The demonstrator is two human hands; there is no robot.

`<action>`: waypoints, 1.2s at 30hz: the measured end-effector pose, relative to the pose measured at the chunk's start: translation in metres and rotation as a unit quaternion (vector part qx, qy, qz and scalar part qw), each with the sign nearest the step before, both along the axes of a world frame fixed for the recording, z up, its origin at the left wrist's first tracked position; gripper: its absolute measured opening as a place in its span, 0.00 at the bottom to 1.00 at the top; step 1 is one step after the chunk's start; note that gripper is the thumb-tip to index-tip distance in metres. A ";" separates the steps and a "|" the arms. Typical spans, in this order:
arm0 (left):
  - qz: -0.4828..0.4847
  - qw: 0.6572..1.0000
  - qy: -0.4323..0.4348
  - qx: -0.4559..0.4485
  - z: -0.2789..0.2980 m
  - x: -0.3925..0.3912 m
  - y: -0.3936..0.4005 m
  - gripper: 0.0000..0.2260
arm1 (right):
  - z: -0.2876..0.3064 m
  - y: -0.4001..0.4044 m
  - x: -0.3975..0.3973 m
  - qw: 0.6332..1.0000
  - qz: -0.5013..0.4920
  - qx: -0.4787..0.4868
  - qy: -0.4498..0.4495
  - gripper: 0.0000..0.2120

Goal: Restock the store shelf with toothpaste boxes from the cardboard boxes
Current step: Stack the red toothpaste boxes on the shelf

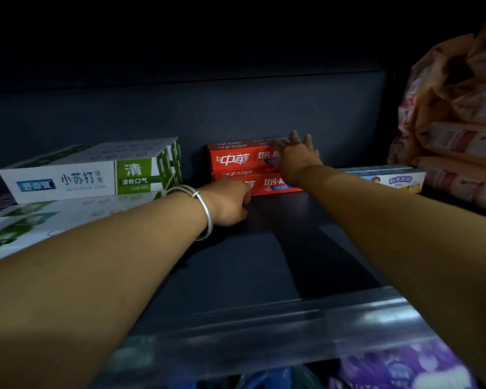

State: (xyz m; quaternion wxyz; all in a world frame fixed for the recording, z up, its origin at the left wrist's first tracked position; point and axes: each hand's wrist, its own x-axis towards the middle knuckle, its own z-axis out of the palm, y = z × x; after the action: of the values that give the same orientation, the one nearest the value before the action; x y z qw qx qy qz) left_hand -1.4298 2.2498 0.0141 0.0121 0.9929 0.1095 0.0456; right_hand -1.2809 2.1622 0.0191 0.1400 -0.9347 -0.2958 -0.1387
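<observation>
so the two stacked red toothpaste boxes [244,167] sit mid-frame, long axis left-right, my right hand [296,155] flat and open on the top one, left hand [230,202] curled at the lower box's front, grip unclear.

The shelf [264,248] is dark navy, nearly black, and its back wall is the same deep blue-grey. Two stacked toothpaste boxes [236,167] are bright red with white lettering and a small blue band near the lower edge. The large box [76,178] to the left is white with blue-grey lettering, a green panel carrying white characters, and a green and white pattern on its end. Another white and green box [26,228] lies below it. A slim box [390,178] on the right is pale blue and white with yellow. The bagged packs [455,130] are orange-tan with pink-red print. The bracelet [199,209] is silver. Purple packaging [399,366] shows below the shelf's grey front rail [264,332].
</observation>
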 end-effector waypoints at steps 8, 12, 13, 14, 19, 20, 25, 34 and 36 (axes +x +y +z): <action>-0.011 1.000 -0.022 -0.006 0.009 -0.025 -0.047 0.14 | -0.002 -0.035 -0.052 0.994 0.062 -0.094 0.010 0.25; -0.020 0.999 -0.044 -0.013 0.011 -0.049 -0.077 0.15 | 0.002 -0.073 -0.089 0.989 0.085 -0.123 0.006 0.23; -0.024 0.998 -0.050 -0.014 0.011 -0.055 -0.084 0.16 | 0.004 -0.084 -0.097 0.987 0.089 -0.131 0.001 0.22; -0.029 0.998 -0.059 -0.015 0.010 -0.061 -0.090 0.17 | 0.005 -0.095 -0.106 0.987 0.088 -0.137 -0.003 0.20; -0.043 0.996 -0.081 -0.005 0.011 -0.095 -0.121 0.19 | 0.012 -0.151 -0.158 0.986 0.085 -0.139 -0.042 0.18; -0.048 0.995 -0.084 -0.001 0.011 -0.101 -0.127 0.20 | 0.010 -0.162 -0.169 0.986 0.082 -0.133 -0.049 0.18; -0.073 0.993 -0.095 0.023 -0.008 -0.136 -0.158 0.22 | -0.015 -0.210 -0.217 0.990 0.082 -0.108 -0.047 0.19; -0.121 0.992 -0.011 -0.028 -0.131 -0.167 -0.202 0.18 | -0.136 -0.254 -0.249 0.981 0.092 -0.155 0.065 0.18; -0.129 0.991 0.025 -0.028 -0.168 -0.169 -0.207 0.19 | -0.169 -0.261 -0.249 0.975 0.090 -0.176 0.099 0.18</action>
State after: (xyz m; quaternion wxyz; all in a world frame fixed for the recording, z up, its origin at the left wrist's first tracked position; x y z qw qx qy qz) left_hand -1.5983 2.0430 -0.1537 0.0427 0.9988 -0.0184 0.0163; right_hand -1.5300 1.9014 -0.1504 0.0141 -0.9231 -0.3836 0.0215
